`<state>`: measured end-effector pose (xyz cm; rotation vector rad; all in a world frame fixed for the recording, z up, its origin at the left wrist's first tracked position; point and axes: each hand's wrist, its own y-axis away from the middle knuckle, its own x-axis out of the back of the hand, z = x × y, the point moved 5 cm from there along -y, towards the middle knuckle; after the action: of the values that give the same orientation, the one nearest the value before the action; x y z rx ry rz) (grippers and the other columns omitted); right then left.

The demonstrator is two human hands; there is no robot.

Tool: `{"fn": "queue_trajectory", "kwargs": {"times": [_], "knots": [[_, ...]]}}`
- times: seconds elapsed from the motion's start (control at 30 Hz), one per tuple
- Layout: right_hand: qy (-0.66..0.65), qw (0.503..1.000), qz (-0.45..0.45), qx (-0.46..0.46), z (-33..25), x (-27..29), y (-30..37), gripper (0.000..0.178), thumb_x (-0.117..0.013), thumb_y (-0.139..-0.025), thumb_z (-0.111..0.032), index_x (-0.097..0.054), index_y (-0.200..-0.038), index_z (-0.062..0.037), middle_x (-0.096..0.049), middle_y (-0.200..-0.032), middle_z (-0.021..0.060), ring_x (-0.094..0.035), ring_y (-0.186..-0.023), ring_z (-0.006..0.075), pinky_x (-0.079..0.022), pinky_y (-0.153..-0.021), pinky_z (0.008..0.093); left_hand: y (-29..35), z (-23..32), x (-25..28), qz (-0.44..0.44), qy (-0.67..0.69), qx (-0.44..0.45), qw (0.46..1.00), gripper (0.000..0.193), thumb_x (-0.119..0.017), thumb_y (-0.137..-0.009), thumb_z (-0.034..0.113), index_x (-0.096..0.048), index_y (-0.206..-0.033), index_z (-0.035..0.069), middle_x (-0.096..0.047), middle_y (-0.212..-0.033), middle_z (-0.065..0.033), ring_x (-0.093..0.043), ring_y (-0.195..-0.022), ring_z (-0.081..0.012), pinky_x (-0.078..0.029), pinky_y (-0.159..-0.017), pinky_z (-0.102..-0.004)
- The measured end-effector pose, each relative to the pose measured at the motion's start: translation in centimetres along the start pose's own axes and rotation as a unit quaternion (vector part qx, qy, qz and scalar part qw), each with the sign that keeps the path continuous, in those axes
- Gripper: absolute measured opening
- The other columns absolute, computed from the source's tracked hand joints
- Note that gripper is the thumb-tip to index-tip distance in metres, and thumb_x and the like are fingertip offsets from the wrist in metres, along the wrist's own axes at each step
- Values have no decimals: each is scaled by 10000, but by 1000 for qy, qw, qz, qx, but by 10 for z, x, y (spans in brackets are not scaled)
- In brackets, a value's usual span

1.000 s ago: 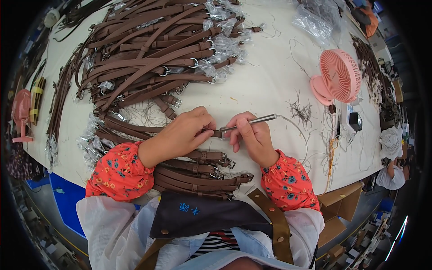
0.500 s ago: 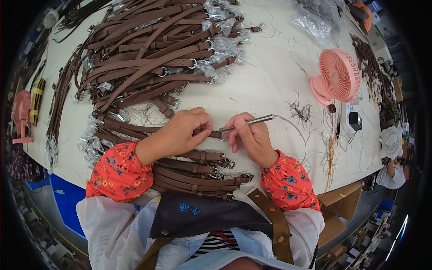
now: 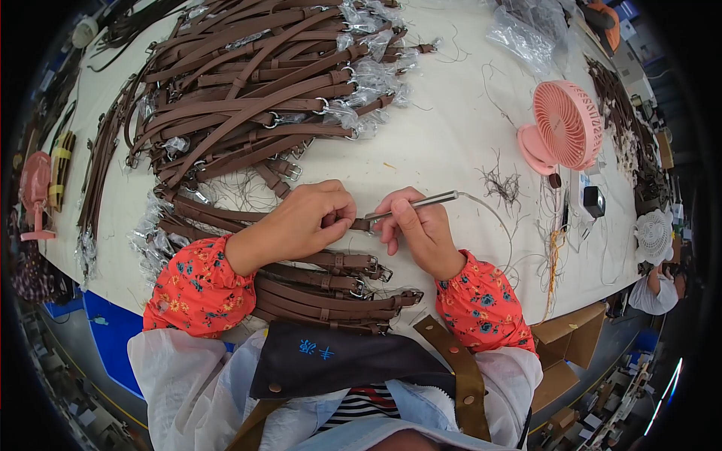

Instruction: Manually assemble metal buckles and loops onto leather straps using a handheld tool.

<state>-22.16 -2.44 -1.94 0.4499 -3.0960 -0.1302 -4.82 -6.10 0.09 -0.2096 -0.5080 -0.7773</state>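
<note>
My left hand (image 3: 304, 219) is closed round a brown leather strap (image 3: 362, 224), its fingers curled near the strap's end. That end pokes out to the right of my fingertips, toward my other hand. Pinched in my right hand (image 3: 420, 231) is a slim metal pen-shaped tool (image 3: 438, 199) with a thin pale cord at its back end. The tool's tip is at the strap's end; whether they touch I cannot tell. Below my hands, several buckled brown straps (image 3: 331, 304) lie side by side, close to my body.
A large heap of brown straps (image 3: 248, 83), some with plastic-wrapped metal rings, covers the far left. A pink fan (image 3: 565, 124) stands at the right, with a tangle of dark thread (image 3: 502, 185) beside it. An open cardboard box (image 3: 571, 338) sits past the table's right edge.
</note>
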Motion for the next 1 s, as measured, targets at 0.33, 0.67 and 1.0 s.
{"fn": "queue_trajectory", "kwargs": {"times": [0.33,0.67,1.0], "knots": [[-54,998,4,24,2,2,-1,330,-446,-1041,-280,-583,-989,16,-616,-743,64,-579,-573,90,-454,-519,216,-1,-4,7,46,9,39,998,62,-629,-815,40,-581,-822,2,-584,-823,-129,-607,-672,-273,-498,-642,-356],[46,995,-44,76,-8,-4,1,173,-474,-1018,-166,-518,-1057,-4,-670,-880,108,-670,-704,142,-529,-673,266,10,9,-7,-256,-14,-23,966,137,-629,-896,154,-686,-967,50,-690,-876,-96,-627,-712,-271,-495,-663,-351],[97,985,-96,102,-8,-10,4,218,-425,-1035,-178,-516,-1069,17,-670,-851,141,-683,-676,187,-535,-626,283,5,-11,86,312,-424,-75,847,533,-670,-838,163,-484,-1323,44,-507,-1334,-158,-469,-1238,-325,-327,-1063,-445]]}}
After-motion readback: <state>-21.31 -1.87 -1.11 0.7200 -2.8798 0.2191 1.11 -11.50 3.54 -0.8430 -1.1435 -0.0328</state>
